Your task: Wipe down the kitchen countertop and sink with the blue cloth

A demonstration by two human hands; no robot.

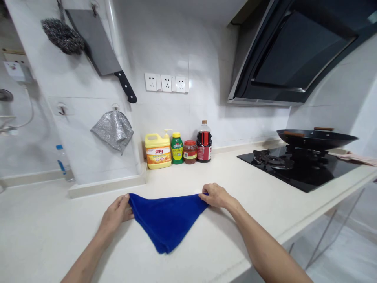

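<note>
So, the left hand (115,214) and right hand (217,195) pinched the blue cloth (169,218) by its far corners, near the front edge of the worktop (50,236); it seemed light, soft, floppy, so those corners made sense.

Left grip (116,212), right grip (217,195) pinching blue cloth (167,218).

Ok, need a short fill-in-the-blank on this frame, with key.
1. The left hand and right hand hold a cloth coloured ____.
2. The hanging cleaver has a handle coloured ____.
3. Between the green bottle and the dark bottle stands a red-lidded ____.

Missing words: blue; black; jar.
</note>
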